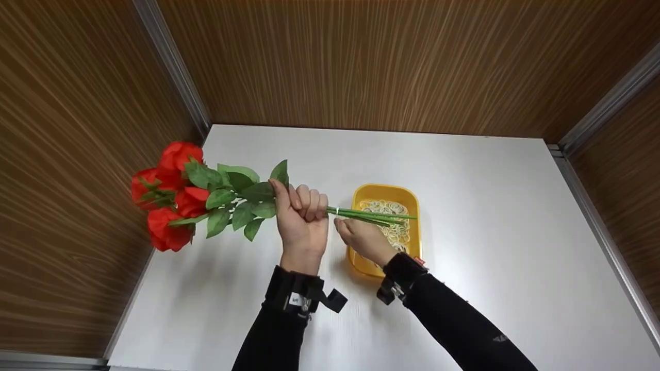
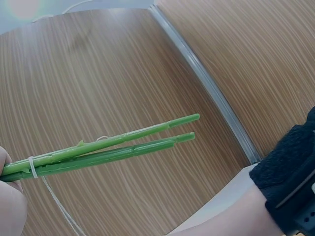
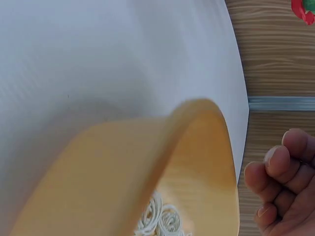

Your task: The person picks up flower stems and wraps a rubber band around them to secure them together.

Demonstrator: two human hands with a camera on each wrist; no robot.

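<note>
My left hand grips a bunch of red artificial roses around the stems, just below the green leaves, holding them level above the table. The flowers point left. A white rubber band is wound round the green stems beside that fist. A thin white strand runs from the band down toward my right hand. That hand sits right under the stems with its fingers curled and seems to pinch the strand. Below it is a yellow tray with several loose rubber bands.
The white table is enclosed by wood-grain walls with metal corner strips. The tray stands near the table's middle. Both forearms wear black sleeves and wrist straps.
</note>
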